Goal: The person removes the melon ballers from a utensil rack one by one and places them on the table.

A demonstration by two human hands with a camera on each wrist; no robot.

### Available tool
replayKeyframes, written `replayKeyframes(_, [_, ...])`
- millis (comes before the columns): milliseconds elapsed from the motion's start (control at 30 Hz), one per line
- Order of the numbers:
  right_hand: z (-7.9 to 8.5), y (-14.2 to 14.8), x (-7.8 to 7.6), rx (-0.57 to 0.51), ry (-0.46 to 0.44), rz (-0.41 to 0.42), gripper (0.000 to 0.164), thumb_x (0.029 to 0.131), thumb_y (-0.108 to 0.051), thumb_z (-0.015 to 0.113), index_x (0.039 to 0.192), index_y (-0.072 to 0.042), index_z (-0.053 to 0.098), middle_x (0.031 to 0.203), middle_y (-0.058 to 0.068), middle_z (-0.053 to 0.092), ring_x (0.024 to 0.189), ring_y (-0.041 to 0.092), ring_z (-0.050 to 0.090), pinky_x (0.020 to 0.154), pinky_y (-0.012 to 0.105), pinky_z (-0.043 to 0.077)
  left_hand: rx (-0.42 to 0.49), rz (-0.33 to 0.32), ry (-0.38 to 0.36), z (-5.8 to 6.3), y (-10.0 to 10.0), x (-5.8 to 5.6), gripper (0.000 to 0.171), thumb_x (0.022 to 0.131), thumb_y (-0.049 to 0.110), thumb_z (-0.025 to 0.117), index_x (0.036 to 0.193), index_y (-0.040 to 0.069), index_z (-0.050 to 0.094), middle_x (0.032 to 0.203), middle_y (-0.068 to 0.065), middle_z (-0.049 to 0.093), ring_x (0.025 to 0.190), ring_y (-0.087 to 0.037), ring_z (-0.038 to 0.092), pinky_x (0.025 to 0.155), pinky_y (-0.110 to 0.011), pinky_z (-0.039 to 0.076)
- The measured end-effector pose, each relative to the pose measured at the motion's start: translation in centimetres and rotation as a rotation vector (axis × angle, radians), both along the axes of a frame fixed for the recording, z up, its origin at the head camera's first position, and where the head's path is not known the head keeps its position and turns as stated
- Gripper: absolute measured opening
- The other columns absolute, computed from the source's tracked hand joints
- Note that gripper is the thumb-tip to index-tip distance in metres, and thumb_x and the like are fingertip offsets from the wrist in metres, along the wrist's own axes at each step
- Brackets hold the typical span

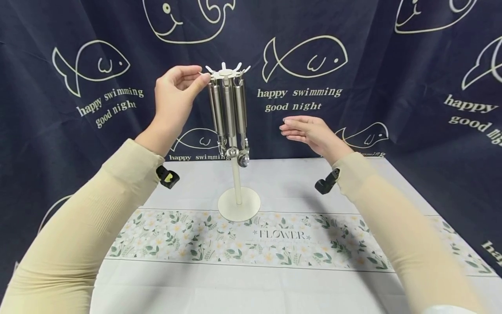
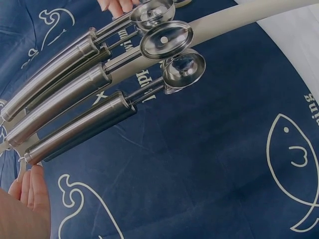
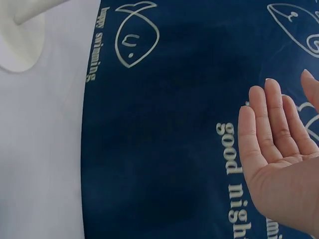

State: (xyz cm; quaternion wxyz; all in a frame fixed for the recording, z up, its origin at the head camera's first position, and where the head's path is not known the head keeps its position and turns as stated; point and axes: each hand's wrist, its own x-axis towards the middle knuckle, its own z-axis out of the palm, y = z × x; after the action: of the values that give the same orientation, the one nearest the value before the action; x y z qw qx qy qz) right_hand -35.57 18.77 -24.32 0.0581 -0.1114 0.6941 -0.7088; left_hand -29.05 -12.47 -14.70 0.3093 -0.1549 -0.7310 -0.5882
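A cream-white rotating-type rack (image 1: 239, 211) stands upright on a round base, with short hooks spreading from its top. From these hooks hang several steel scoops (image 1: 229, 109) with tubular handles; their round bowls (image 2: 184, 69) point down, close about the post. At the rack's left side, my left hand (image 1: 172, 96) pinches one hook between thumb and fingers, by the end of a handle. The left wrist view has the left hand (image 2: 32, 199) partly cut off there. To the right, my right hand (image 1: 307, 133) is raised in the air, fingers extended, palm bare (image 3: 279, 149), apart from the rack.
Beneath the rack lies a white tablecloth (image 1: 188, 283) with a floral band (image 1: 274, 244) reading FLOWER. A dark blue curtain (image 1: 251, 26) with white fish drawings hangs directly behind. Black wrist cameras (image 1: 167, 176) sit on both sleeves.
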Motion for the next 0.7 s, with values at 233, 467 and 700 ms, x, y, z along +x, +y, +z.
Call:
replayKeyframes(233, [0.9,-2.1,0.0,-0.027,0.005,0.036,0.045,0.092,-0.017,0.067,0.131,0.001,0.054,0.096,0.001,0.074,0.098,0.019,0.069,0.094,0.031,0.054,0.001,-0.003,-0.002,0.1,-0.1,0.0,0.035,0.082,0.023,0.079,0.110,0.006,0.069,0.099,0.000,0.071,0.088,-0.008,0.065,0.087,-0.019,0.052])
replayKeyframes(467, [1.6,-3.7,0.1,-0.076,0.021,0.080,0.043,0.092,-0.017,0.067,0.128,0.004,0.055,0.096,0.005,0.073,0.099,0.023,0.069,0.094,0.032,0.054,0.003,0.001,-0.002,0.1,-0.1,-0.2,0.035,0.082,0.023,0.079,0.110,0.006,0.069,0.100,-0.001,0.070,0.089,-0.008,0.065,0.087,-0.019,0.052])
replayKeyframes(700, [2.3,-5.9,0.0,-0.133,0.036,0.099,0.037,0.093,-0.012,0.065,0.125,0.005,0.057,0.096,0.008,0.071,0.094,0.022,0.069,0.090,0.031,0.056,-0.019,0.022,-0.005,-0.1,-0.1,-0.3,0.037,0.082,0.026,0.079,0.113,0.007,0.068,0.097,0.005,0.067,0.090,-0.007,0.065,0.087,-0.019,0.050])
